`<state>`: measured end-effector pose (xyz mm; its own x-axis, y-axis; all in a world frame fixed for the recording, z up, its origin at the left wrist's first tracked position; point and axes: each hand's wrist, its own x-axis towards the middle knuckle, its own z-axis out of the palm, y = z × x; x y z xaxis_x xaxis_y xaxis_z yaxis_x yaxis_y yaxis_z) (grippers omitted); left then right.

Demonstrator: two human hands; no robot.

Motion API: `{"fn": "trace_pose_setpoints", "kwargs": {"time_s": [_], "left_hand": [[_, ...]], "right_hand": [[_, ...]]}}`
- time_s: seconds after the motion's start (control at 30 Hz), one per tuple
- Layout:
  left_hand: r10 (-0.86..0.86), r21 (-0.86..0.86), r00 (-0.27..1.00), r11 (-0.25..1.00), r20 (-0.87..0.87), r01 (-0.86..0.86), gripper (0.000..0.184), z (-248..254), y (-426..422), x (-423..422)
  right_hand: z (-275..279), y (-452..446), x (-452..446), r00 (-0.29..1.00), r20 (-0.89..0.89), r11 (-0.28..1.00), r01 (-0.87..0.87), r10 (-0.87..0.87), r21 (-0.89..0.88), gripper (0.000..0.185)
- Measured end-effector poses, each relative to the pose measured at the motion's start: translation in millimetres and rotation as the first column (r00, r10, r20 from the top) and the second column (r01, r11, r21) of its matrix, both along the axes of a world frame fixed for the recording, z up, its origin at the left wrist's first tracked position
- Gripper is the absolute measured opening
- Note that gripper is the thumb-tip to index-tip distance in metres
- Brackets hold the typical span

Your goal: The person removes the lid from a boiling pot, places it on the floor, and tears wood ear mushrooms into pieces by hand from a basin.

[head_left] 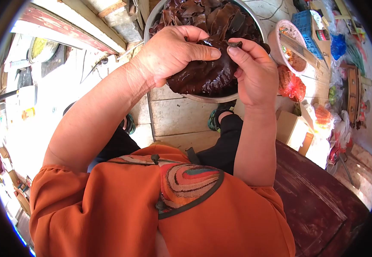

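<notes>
A large, wet, dark brown piece of wood ear mushroom (pixel 205 79) is held up over the near side of a metal basin (pixel 148 26). My left hand (pixel 171 53) is closed on its upper edge, thumb on top. From the other side my right hand (pixel 256 70) pinches a small dark bit at the mushroom's edge between thumb and forefinger. Both thumbs lie close together. More glossy brown wood ear pieces (pixel 203 16) fill the basin behind the hands. The far fingers of both hands are partly hidden.
Right of the basin stands a pink bucket (pixel 275 43) with scraps inside and a wooden board (pixel 297 49) across it. Beyond are a blue crate (pixel 307 32), a red mesh bag (pixel 292 83) and a cardboard box (pixel 292 128). A dark red wooden surface (pixel 314 197) lies at lower right.
</notes>
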<state>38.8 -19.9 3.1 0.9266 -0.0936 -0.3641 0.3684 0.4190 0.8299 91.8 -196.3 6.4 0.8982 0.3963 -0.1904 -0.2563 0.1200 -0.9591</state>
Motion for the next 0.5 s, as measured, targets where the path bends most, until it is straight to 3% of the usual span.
{"fn": "trace_pose_setpoints", "kwargs": {"time_s": [0.07,0.13,0.5], "left_hand": [[0.033,-0.031,0.999,0.999,0.000,-0.033,0.013,-3.2,-2.8,0.2],[0.101,-0.194,0.994,0.975,-0.046,-0.108,0.012,-5.9,-5.4,0.3],[0.162,-0.321,0.982,0.929,-0.091,-0.183,0.014,-4.5,-0.8,2.4]], "right_hand": [[-0.1,3.7,-1.3,0.999,-0.004,0.999,0.036,-0.036,0.016,0.018],[-2.8,7.4,-1.8,0.994,-0.029,0.988,0.105,-0.102,0.117,0.017],[-6.9,5.0,5.1,0.982,0.002,0.972,0.188,-0.190,0.141,0.016]]}}
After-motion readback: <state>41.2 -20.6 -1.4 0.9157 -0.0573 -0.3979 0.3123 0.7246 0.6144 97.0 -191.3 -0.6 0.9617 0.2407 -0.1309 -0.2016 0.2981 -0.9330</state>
